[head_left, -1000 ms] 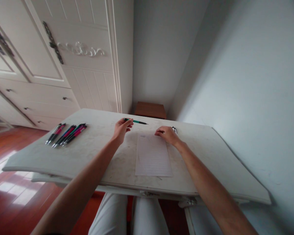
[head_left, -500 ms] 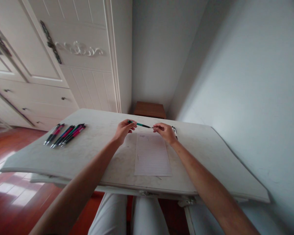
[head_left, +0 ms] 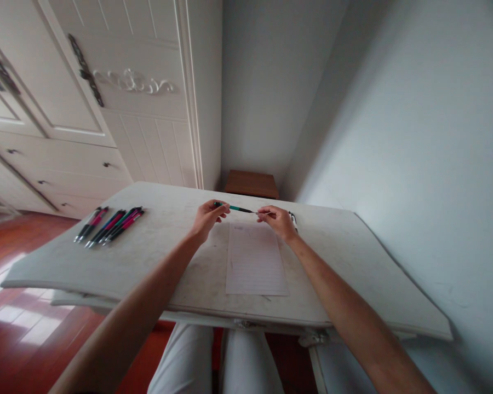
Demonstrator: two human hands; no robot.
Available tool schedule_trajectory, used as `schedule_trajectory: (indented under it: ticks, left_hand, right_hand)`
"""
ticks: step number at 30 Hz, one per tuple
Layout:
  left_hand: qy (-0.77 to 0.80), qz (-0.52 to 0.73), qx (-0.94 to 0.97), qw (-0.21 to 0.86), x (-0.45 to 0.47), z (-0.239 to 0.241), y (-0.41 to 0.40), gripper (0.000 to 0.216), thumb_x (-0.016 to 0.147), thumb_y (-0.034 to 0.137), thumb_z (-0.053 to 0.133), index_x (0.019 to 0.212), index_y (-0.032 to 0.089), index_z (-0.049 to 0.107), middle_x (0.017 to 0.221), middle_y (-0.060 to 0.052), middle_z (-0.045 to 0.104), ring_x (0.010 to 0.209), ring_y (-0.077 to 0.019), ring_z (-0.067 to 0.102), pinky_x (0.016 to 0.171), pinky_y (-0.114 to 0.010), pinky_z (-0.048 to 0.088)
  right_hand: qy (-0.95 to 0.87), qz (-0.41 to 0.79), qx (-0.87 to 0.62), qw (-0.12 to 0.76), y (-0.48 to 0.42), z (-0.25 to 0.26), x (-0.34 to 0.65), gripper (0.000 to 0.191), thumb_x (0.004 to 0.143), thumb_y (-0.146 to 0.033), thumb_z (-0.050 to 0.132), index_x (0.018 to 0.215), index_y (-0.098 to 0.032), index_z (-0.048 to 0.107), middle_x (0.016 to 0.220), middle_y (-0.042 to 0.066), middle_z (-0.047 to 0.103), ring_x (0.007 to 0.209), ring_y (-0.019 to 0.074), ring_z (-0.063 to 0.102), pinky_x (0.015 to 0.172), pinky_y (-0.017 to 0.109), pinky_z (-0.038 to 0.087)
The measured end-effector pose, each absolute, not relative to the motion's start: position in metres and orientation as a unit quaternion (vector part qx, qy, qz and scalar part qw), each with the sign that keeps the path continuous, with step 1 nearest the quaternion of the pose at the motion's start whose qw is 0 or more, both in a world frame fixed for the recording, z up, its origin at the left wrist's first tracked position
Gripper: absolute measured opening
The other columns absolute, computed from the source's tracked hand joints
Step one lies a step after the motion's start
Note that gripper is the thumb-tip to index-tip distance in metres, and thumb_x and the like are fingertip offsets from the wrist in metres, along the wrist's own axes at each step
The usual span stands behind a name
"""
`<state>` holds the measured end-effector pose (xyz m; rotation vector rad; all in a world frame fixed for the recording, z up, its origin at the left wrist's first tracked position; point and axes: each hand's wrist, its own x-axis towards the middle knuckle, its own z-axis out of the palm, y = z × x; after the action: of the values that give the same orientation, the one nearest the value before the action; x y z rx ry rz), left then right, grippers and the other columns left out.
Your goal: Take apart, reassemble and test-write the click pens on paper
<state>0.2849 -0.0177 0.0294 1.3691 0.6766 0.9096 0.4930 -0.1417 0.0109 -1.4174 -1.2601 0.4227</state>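
A green and black pen (head_left: 241,209) is held level above the far half of the white table. My left hand (head_left: 208,218) grips its green rear end, fingers closed. At the other end, my right hand (head_left: 274,219) pinches the thin silvery tip between thumb and fingers; whether that piece is joined to the barrel is too small to tell. Below both hands lies a lined sheet of paper (head_left: 254,262) with faint marks near its top. Partly hidden behind my right hand are some small black and white items (head_left: 293,220).
Several pens (head_left: 114,225) in pink, green, blue and black lie grouped on the left of the white table (head_left: 181,202). A white wardrobe (head_left: 148,142) stands beyond on the left, a wall on the right. A brown wooden box-like piece (head_left: 251,184) sits behind the table.
Almost nothing differs. Both hands keep their hold on the pen, and a little more of a thin, light piece seems to show at my right fingertips.
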Motion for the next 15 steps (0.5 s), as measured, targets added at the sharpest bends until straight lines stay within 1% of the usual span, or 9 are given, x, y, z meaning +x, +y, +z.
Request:
schedule_trajectory:
  ticks: [4,10,15]
  left_hand:
    - [0.288,0.373,0.607,0.64,0.2851,0.0305,-0.0206,0.04,0.059,0.046,0.08,0.08,0.015,0.066,0.075,-0.007,0.071,0.063,-0.013,0.058,0.055,-0.023,0.04]
    - [0.266,0.368,0.618,0.642,0.2851,0.0301,-0.0226,0.041,0.059,0.045,0.082,0.083,0.016,0.066,0.077,-0.007,0.071,0.064,-0.0131,0.058,0.055,-0.023,0.041]
    - [0.24,0.36,0.632,0.643,0.2854,0.027,-0.0217,0.043,0.056,0.04,0.085,0.086,0.016,0.067,0.07,-0.003,0.067,0.06,-0.0114,0.055,0.055,-0.023,0.041]
  right_hand:
    - [-0.536,0.182,-0.605,0.56,-0.1416,0.011,0.4899,0.03,0.076,-0.047,0.072,0.087,-0.019,0.072,0.086,0.007,0.074,0.071,0.0204,0.073,0.069,0.031,0.055]
    - [-0.528,0.189,-0.605,0.566,-0.1414,0.0115,0.4865,0.029,0.075,-0.045,0.072,0.087,-0.018,0.071,0.084,0.006,0.073,0.069,0.0198,0.072,0.067,0.03,0.054]
    - [-0.514,0.193,-0.605,0.576,-0.1405,0.0106,0.4871,0.03,0.075,-0.046,0.071,0.086,-0.018,0.07,0.08,0.005,0.071,0.066,0.019,0.071,0.064,0.03,0.054]
